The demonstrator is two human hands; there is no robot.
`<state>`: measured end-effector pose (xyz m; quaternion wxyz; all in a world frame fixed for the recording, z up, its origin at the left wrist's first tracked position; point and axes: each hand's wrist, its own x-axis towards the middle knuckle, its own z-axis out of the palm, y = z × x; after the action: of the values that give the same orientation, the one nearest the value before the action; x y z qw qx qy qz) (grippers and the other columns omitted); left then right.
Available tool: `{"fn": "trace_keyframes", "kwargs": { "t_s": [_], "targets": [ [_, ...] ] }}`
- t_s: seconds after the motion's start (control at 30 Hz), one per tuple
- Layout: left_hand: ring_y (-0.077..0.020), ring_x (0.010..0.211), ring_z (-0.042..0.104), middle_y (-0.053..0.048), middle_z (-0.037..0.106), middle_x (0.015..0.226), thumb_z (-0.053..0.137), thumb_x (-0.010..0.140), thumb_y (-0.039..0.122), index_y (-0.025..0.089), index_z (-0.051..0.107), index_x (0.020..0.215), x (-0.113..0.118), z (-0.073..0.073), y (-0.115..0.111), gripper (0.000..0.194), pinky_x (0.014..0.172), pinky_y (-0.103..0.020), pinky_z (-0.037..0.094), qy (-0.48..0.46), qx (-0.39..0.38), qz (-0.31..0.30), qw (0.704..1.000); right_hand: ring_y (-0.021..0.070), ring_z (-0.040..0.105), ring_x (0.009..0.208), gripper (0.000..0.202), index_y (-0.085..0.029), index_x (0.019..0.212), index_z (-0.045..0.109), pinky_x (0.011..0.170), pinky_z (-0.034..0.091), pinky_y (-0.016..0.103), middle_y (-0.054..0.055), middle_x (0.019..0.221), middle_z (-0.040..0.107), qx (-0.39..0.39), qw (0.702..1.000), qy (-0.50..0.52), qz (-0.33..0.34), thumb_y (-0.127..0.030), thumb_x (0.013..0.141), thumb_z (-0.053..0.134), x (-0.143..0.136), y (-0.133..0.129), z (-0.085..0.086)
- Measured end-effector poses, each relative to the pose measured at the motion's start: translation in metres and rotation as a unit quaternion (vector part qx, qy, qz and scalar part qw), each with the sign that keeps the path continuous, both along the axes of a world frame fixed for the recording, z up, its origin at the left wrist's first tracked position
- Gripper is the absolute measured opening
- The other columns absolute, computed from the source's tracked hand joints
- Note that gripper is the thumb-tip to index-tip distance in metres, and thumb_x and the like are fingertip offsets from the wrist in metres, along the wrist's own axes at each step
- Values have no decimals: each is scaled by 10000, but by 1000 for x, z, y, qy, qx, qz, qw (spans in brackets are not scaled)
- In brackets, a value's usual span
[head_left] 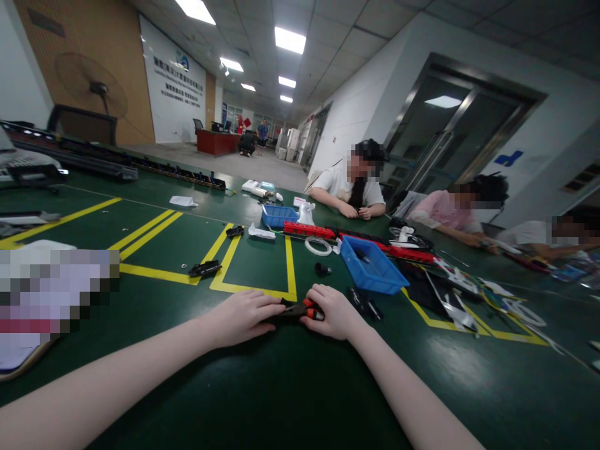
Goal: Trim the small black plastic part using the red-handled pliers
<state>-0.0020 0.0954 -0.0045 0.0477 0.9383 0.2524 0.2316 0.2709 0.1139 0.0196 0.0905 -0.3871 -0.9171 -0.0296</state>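
My right hand (335, 312) is closed around the red-and-black handles of a pair of pliers (294, 310), whose dark jaws point left. At the jaws, the fingers of my left hand (248, 317) are bent together; something small and dark shows at their tips, too little of it to name. Both hands are low over the green table, near its front. Just beyond them lie a short black cylindrical part (322, 269) and, to the right, several black tube-like pieces (365, 304). A black plastic part (205, 269) rests to the left.
A blue bin (375, 267) stands right of my hands, a smaller blue bin (280, 215) farther back. Red strips (309, 230) and a white cable coil (318, 246) lie between. A phone-like device (51, 300) is at left. People sit along the right side.
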Motion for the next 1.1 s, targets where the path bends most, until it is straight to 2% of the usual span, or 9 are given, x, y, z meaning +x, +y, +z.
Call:
{"fn": "trace_keyframes", "kwargs": {
  "t_s": [0.3,0.7,1.1],
  "targets": [
    [-234,1143,612,-81,617,1292,544,935,195,224,564,1296,1,0,0,363,994,-420,501,-3,11,-1,1000,209,536,804,307,-194,939,544,727,407,346,61,911,585,25,1000,-6,5,-463,814,621,1,0,-1],
    [-228,1129,614,-102,608,1307,531,941,183,209,563,1303,0,2,-1,364,952,-381,531,-5,3,-11,1000,201,534,768,285,-202,885,539,688,403,336,53,862,576,32,999,5,1,-456,792,629,2,0,-3],
    [-236,1159,596,-74,607,1313,533,937,192,244,567,1292,-1,5,-1,361,974,-440,481,1,-19,-1,1000,203,538,777,296,-201,897,538,696,404,330,53,874,584,22,1000,-3,-1,-467,802,626,1,-1,-1]
  ]
}}
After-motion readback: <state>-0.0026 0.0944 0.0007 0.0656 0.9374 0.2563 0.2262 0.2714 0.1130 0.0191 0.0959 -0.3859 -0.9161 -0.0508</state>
